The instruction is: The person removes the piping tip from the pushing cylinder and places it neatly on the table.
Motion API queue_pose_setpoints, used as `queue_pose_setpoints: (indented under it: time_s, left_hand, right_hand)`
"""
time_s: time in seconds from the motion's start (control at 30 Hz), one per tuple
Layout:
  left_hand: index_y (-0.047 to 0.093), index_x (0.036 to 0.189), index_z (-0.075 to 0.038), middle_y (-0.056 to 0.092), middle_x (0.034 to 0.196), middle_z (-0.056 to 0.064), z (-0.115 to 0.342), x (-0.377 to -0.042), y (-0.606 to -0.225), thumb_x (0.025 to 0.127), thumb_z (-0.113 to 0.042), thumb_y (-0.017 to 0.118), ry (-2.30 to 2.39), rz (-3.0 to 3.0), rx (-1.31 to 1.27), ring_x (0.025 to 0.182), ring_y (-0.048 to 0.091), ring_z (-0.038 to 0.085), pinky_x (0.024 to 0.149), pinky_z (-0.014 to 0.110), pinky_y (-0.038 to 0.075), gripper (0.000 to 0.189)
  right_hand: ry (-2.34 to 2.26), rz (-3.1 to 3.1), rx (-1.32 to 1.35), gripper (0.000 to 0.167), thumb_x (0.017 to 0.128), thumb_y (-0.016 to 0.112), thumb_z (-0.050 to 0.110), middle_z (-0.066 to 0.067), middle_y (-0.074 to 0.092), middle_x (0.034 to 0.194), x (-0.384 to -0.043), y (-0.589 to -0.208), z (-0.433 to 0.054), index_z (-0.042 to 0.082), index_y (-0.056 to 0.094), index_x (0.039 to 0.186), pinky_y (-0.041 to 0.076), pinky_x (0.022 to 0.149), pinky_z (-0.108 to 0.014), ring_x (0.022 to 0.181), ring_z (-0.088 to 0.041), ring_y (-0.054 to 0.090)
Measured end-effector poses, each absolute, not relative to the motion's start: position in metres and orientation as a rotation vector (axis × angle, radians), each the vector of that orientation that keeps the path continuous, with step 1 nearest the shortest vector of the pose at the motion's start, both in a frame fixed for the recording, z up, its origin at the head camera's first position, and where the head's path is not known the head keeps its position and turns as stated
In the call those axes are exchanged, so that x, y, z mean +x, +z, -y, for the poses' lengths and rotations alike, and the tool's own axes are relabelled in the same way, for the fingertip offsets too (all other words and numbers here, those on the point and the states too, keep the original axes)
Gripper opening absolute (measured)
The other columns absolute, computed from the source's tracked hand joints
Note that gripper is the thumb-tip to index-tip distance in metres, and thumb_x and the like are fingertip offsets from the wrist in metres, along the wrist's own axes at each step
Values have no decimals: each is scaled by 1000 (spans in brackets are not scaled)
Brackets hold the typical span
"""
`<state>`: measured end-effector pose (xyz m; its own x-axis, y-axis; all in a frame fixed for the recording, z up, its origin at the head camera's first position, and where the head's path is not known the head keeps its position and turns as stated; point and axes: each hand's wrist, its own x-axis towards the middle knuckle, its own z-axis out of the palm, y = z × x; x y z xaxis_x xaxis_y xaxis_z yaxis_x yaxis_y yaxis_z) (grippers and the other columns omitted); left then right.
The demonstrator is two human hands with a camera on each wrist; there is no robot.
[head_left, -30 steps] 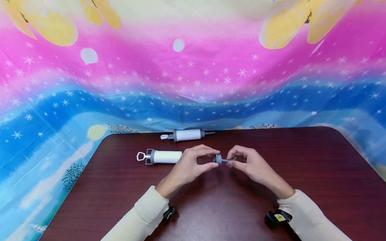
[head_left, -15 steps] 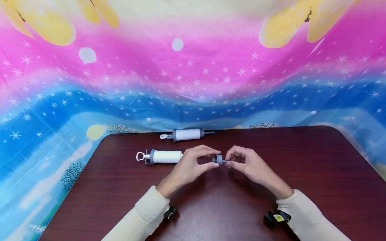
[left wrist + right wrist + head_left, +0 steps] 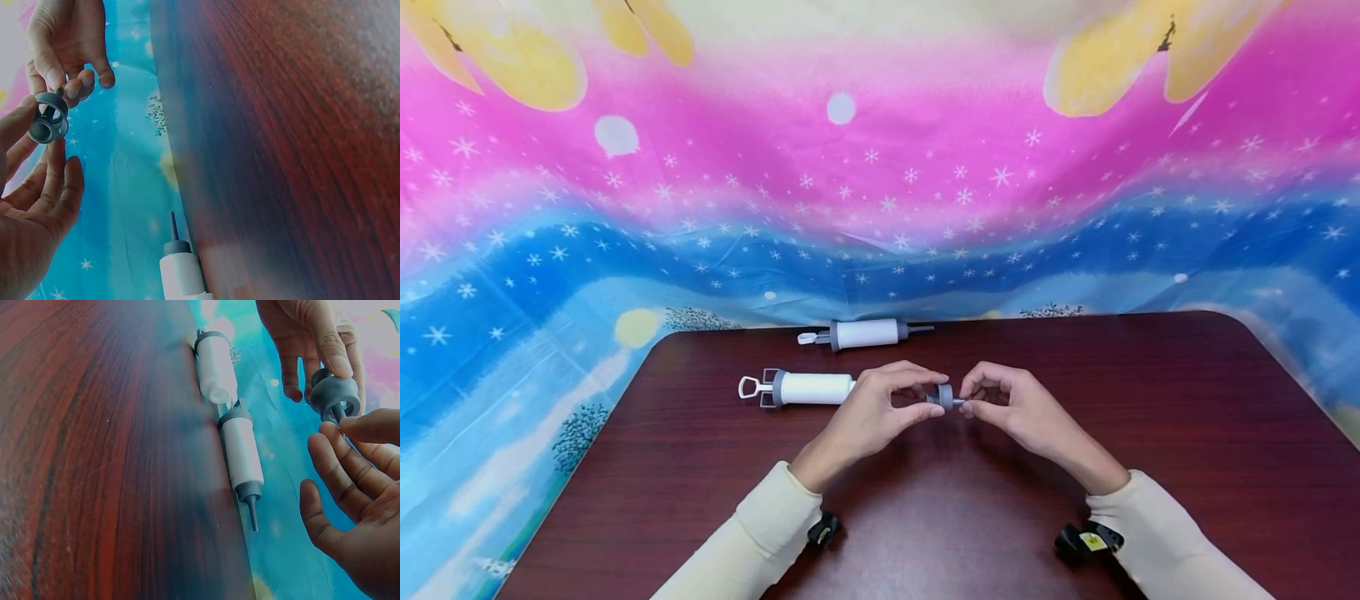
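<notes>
My left hand (image 3: 863,410) pinches a grey ring-shaped cap (image 3: 945,397) between thumb and fingertips above the table. From the right, my right hand (image 3: 1021,410) pinches the thin tip of a grey nozzle (image 3: 338,413) that passes through the cap's opening. The left wrist view shows the nozzle's wide hollow base (image 3: 41,132) sticking out on the cap's near side. Left of my hands lies a white syringe-like barrel (image 3: 815,389) with a grey collar and a white loop handle. My left hand hides its right end in the head view.
Behind it, near the table's back edge, lies a second white syringe (image 3: 867,333) with a grey nozzle fitted. The dark red wooden table (image 3: 1187,400) extends to both sides. A patterned cloth (image 3: 925,167) hangs directly behind the table.
The nozzle has shifted left through the cap, so less of its tip shows on the right and more base on the left. My right hand has edged slightly left.
</notes>
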<state>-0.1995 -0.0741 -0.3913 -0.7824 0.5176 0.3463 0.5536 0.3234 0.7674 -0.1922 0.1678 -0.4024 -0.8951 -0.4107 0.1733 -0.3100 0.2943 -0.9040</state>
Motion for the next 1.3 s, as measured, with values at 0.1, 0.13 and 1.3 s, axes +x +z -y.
queue_pose_setpoints:
  time_s: [0.1, 0.13, 1.3]
  left_hand:
    - [77, 125, -14, 76, 116, 2, 74, -199, -391, 91, -17, 82, -1503, 2527, -1007, 94, 71, 8, 86, 27, 61, 34]
    - [77, 125, -14, 76, 116, 2, 74, -199, -392, 91, -17, 82, -1511, 2528, -999, 93, 71, 7, 86, 26, 61, 34]
    - [78, 121, -12, 79, 99, 4, 68, -202, -387, 91, -18, 84, -1817, 2649, -712, 83, 74, 9, 78, 22, 60, 32]
  right_hand:
    - [-1675, -2458, -687, 5, 95, 71, 2, -15, 72, 89, -192, -402, -168, 3, 67, 98, 56, 72, -26, 79, -20, 70]
    - [-1674, -2461, -686, 5, 95, 72, 2, -14, 72, 90, -192, -402, -169, 3, 67, 98, 56, 72, -26, 79, -21, 70]
    - [-1640, -2594, -751, 26, 92, 80, 11, -3, 71, 102, -189, -397, -161, 13, 68, 115, 56, 81, -27, 89, -13, 67]
